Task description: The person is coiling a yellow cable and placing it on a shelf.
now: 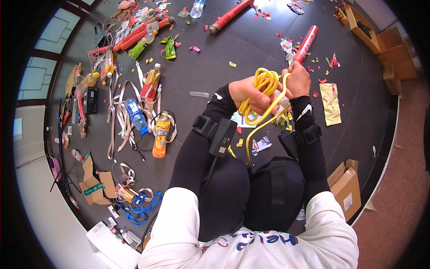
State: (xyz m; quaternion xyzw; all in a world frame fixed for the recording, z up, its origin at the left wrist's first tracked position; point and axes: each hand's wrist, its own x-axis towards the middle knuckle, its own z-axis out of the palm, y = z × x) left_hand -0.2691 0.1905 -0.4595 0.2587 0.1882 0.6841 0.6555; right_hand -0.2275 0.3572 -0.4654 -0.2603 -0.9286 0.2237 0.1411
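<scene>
My left hand (pixel 245 90) is closed around a looped bundle of yellow cable (pixel 267 77), with several turns standing up between thumb and fingers. Close beside it on the right, my right hand (pixel 298 80) is shut on a strand of the same cable. A loose length hangs from the hands toward my knees. Just beyond the right hand a red tube (pixel 307 44) shows; its near end is hidden by that hand, and I cannot tell whether they touch. Under my hands lie scraps of coloured paper, partly covered.
Bottles, such as an orange drink bottle (pixel 161 134) and a blue-labelled one (pixel 135 115), lie left among white straps (pixel 117 119). Farther off are another red tube (pixel 230 15) and confetti litter. Cardboard boxes (pixel 347 190) stand right; a blue strap (pixel 139 210) lies lower left.
</scene>
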